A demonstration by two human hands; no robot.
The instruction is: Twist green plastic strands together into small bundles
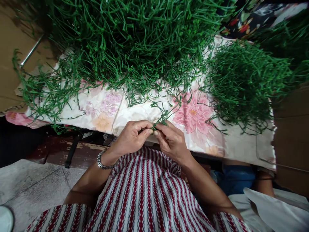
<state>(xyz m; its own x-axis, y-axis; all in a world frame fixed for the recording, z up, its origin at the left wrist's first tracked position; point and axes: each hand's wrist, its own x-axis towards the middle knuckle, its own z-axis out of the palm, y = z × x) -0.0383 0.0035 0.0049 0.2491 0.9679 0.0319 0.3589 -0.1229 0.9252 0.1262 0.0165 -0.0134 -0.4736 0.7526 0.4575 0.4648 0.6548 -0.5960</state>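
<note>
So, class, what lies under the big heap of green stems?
A floral cloth shows beneath the green stems, over a table edge; the heap covers the cloth's far part.

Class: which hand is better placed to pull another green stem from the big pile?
Probably the right hand: its fingertips already pinch the green stem trailing to the big pile.

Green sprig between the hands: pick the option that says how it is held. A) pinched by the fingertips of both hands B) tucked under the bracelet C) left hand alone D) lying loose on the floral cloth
A: the left hand and right hand meet fingertip to fingertip on the green sprig, above the edge of the floral cloth.
</note>
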